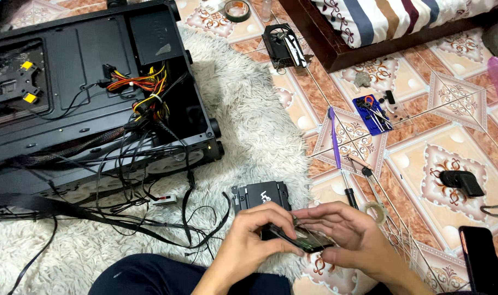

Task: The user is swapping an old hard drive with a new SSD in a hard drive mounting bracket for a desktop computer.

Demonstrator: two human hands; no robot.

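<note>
- One thin, flat drive [306, 239], dark with a glossy greenish underside, sits low in the middle of the view, held level between both your hands.
- Your left hand [254, 235] has its fingers curled over the drive's near edge, clamped on it; your right hand [350, 232] pinches the far side, fingers [320, 210] laid across the top.
- One black metal drive tray [260, 196], rectangular with notched edges, lies just behind your hands on the rug.
- One white shaggy rug [254, 114], long soft pile, under tray and case.
- One black computer case [90, 82] lies on its side at upper left, panel off; a bundle of red, yellow and orange wires [142, 82] shows inside, and many thin black cables [123, 180] spill onto the rug.
- Patterned glazed floor tiles [440, 164] to the right.
- On the tiles: one purple-handled screwdriver [335, 136], one small blue tool pouch [372, 113], one black cooler fan [282, 46], one roll of tape [237, 10], one dark phone [481, 259], glossy, at your right.
- One striped cloth [391, 13] over a dark wooden edge at top right.
</note>
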